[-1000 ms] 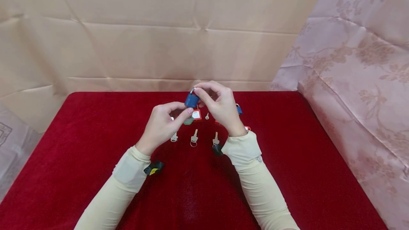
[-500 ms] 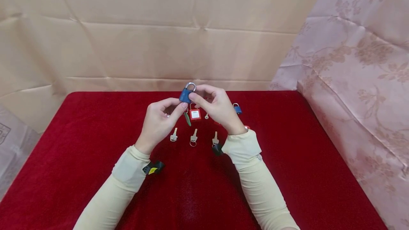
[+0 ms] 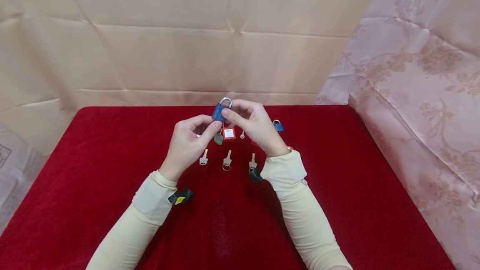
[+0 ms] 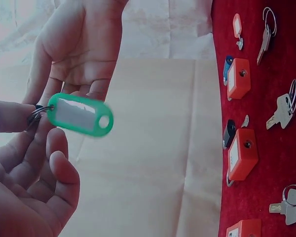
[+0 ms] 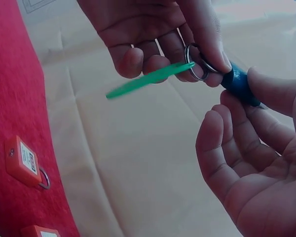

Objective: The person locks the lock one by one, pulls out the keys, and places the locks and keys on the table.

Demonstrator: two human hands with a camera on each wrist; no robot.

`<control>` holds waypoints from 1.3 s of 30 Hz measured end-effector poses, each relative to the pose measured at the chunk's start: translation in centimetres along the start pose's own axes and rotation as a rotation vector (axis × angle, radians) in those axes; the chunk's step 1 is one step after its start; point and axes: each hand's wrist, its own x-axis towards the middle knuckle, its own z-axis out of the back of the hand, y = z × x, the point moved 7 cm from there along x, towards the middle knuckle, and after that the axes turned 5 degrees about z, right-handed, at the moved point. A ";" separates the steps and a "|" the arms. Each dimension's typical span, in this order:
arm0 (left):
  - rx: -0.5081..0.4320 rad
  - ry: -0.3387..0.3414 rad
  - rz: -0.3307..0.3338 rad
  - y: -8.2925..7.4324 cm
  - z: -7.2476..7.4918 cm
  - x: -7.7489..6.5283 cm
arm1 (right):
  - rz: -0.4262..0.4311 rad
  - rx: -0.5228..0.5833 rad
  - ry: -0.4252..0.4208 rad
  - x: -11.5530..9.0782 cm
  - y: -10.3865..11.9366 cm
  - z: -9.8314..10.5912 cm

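Observation:
Both hands meet over the far part of the table around a small blue padlock [image 3: 218, 112] with a silver shackle pointing up. My right hand [image 3: 255, 128] pinches the padlock's body between thumb and fingers. At the lower end of the padlock, my left hand [image 3: 187, 143] pinches a key, mostly hidden by the thumb and fingers. From it hangs a metal ring [image 5: 195, 61] with a green key tag [image 4: 80, 114]. In the right wrist view the left thumb tip touches the padlock's end, so whether the key sits in the keyhole cannot be seen.
On the red cloth [image 3: 123, 157] stand a red padlock [image 3: 228, 133] and another blue padlock [image 3: 278, 126]. Nearer lie three keys, including a middle key [image 3: 227, 159] with a ring and a right key [image 3: 253, 161] by a black tag [image 3: 255, 175]. A small key [image 3: 242, 135] lies farther back.
The padlock has turned and shifted slightly left, and my right fingers have gone from its shackle to its body. The green tag has swung beneath my left hand.

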 end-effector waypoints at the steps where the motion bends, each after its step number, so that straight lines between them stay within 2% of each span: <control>1: -0.002 0.002 0.002 0.0 0.0 0.0 | -0.002 0.005 0.002 0.0 0.0 0.0; 17: 0.004 -0.004 0.019 -0.3 0.0 0.0 | -0.025 0.051 -0.008 0.0 -0.3 -0.1; 39: -0.026 0.035 0.074 -0.1 0.2 0.1 | -0.048 0.039 -0.049 -0.2 -0.3 -0.4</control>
